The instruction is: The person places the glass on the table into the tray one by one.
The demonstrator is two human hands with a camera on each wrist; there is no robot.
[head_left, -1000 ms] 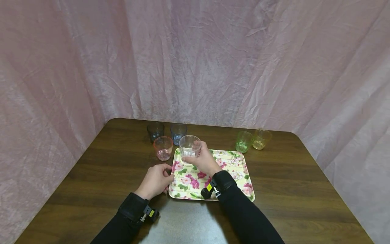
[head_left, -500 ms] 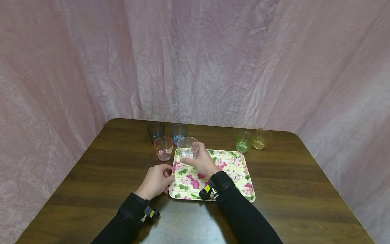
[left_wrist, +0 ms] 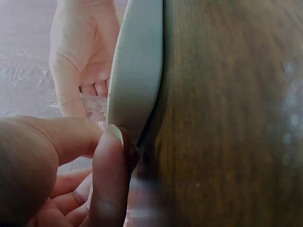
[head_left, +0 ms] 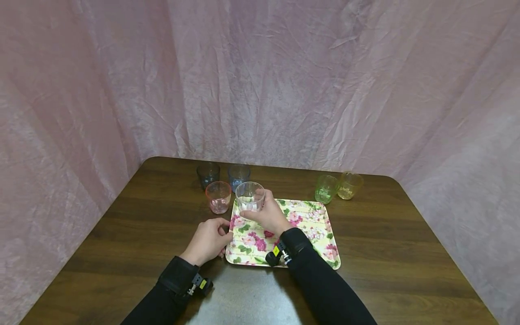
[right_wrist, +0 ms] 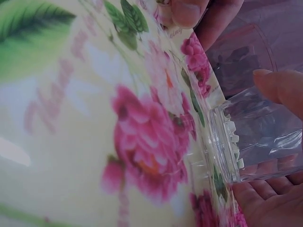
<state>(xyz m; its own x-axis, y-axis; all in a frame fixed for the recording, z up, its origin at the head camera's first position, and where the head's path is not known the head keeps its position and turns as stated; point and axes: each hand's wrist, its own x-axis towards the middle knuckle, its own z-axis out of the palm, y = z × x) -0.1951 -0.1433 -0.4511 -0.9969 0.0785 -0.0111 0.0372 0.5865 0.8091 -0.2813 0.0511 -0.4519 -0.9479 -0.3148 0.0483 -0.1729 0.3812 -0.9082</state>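
A floral tray [head_left: 317,234] is lying flat on a brown wooden table [head_left: 390,243] and is serving as the reference for all positions. The right hand [head_left: 270,212] is holding a clear glass [head_left: 247,197] at the tray's far-left corner, the thumb pressing one side and the fingers wrapping round the other. The glass is keeping its mouth upward; whether its base is touching the tray or hovering just above it cannot be told. Pale, blocky patches are showing at that base in the right wrist view. The left hand [head_left: 208,241] is pinching the tray's left rim between thumb and forefinger, its remaining fingers curling below. A pink glass [head_left: 218,198] is standing just left of the tray's far-left corner. Beyond that same corner, a blue glass [head_left: 238,175] is standing, with a dark glass [head_left: 208,175] sitting farther to the left. A green glass [head_left: 325,189] is standing just past the tray's far-right corner; a yellow glass [head_left: 350,186] is standing beside it, farther right of the tray. Behind the tray, a pinkish curtain [head_left: 260,81] is hanging in folds.
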